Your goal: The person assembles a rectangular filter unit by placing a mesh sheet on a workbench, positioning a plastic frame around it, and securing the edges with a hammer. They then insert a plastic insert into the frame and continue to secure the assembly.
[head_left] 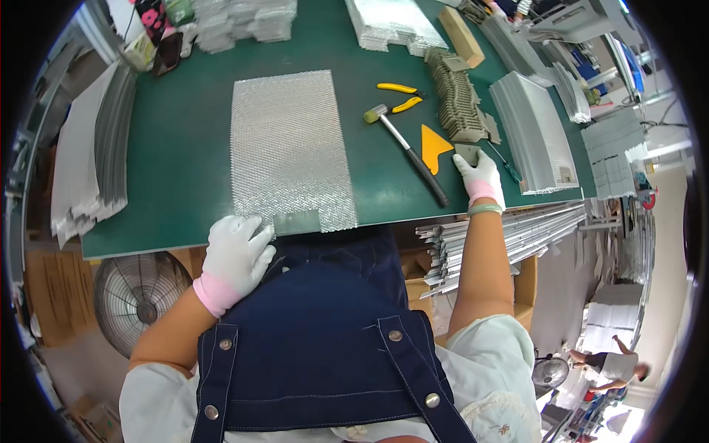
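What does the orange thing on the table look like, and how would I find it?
Start at the green table and go to its right side, near the gloved right hand. Just left of that hand, beside the black-handled hammer, lies the orange scraper. It is flat and roughly triangular, the only orange thing there; the pliers above it are yellow.

green table seems bare left of mesh sheet; hammer blocks right.

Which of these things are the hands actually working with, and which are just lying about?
In hand:
left hand on metal strip at mesh sheet
right hand on small grey piece

Lying about:
hammer
yellow pliers
orange scraper
wooden block
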The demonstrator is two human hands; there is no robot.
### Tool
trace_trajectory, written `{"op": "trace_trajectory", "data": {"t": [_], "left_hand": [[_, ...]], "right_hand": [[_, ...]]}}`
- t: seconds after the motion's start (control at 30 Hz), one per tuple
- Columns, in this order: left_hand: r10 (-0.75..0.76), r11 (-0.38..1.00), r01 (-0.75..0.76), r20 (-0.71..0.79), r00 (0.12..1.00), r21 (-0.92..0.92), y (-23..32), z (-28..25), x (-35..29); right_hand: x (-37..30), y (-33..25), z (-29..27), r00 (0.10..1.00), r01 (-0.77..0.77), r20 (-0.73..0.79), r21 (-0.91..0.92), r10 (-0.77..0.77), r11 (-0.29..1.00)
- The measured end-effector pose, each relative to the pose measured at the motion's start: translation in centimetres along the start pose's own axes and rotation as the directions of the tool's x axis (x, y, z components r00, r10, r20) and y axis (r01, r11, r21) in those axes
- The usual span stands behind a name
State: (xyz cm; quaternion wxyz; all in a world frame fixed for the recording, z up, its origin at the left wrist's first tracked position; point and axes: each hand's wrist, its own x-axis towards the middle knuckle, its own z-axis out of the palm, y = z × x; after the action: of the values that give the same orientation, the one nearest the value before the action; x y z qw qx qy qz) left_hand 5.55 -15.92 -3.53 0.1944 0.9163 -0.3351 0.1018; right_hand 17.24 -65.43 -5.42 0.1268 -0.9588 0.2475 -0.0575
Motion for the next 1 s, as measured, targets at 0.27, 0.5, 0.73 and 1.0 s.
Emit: {"op": "trace_trajectory", "data": {"t": [0.27, 0.5, 0.73, 1.0], "left_hand": [[-0.699, 0.399, 0.776, 0.385, 0.602, -0.488, 2.4, 0.0, -7.4], [-0.524, -0.433, 0.505, 0.664, 0.533, -0.747, -0.3, 6.9, -6.4], [-0.623, -0.42, 0.378, 0.565, 0.541, -0.825, 1.9, 7.1, -4.6], [-0.627, -0.423, 0.284, 0.504, 0.594, -0.86, 2.5, 7.9, -4.9]], "right_hand": [[0.4, 4.3, -0.7, 0.983, -0.135, 0.175, 0.52, 0.05, 0.844], [-24.0, -9.3, 0.4, 0.455, -0.608, 0.65, 0.726, -0.608, 0.322], [-26.3, -11.1, 8.7, 0.233, -0.931, 0.727, 0.359, -0.645, 0.068], [-26.4, -12.3, 9.3, 0.239, -0.917, 0.694, 0.392, -0.679, 0.078]]}}
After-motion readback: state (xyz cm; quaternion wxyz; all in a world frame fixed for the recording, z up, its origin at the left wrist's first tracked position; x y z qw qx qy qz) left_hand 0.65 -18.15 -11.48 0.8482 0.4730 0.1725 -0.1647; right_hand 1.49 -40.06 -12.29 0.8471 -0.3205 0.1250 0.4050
